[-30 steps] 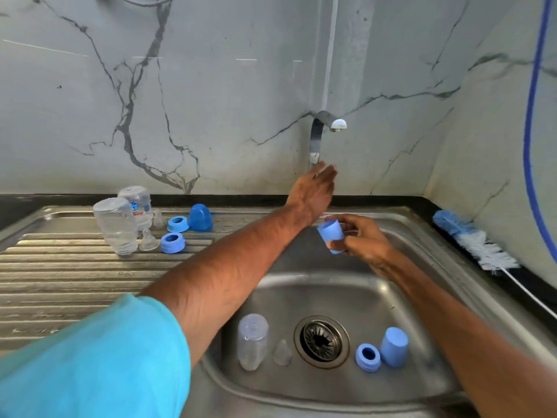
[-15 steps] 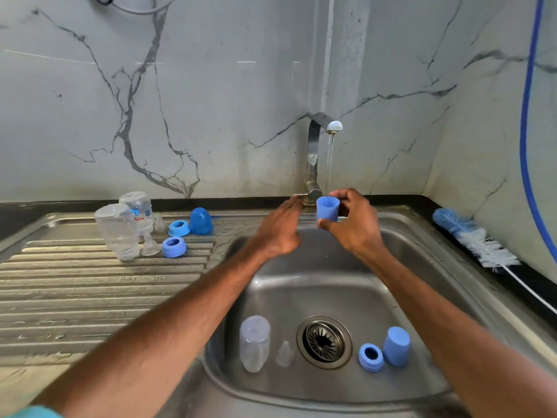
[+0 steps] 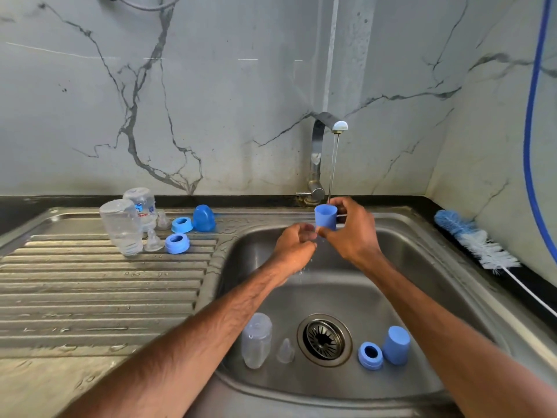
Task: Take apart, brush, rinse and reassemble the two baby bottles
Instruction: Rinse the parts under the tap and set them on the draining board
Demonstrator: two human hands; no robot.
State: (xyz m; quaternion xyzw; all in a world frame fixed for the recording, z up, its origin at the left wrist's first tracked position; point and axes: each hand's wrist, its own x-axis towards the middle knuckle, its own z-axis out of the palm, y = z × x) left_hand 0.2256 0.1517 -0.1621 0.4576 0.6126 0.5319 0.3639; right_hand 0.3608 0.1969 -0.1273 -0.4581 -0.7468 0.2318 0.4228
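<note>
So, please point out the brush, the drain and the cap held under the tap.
brush (image 3: 482, 244), head view, on its white bristles.
drain (image 3: 325, 340), head view, on the strainer's middle.
cap (image 3: 325, 217), head view, on its blue side wall.

Brushed steel sink (image 3: 346, 291); matt, probably plastic cap (image 3: 325, 217).

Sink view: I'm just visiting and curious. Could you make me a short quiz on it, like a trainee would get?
1. True or false: water is running from the tap.
2. Which hand grips the blue cap near the stream? A) left B) right
3. How many clear bottles stand on the drainboard?

Key: 1. True. 2. B, the right hand. 3. Two.
</note>
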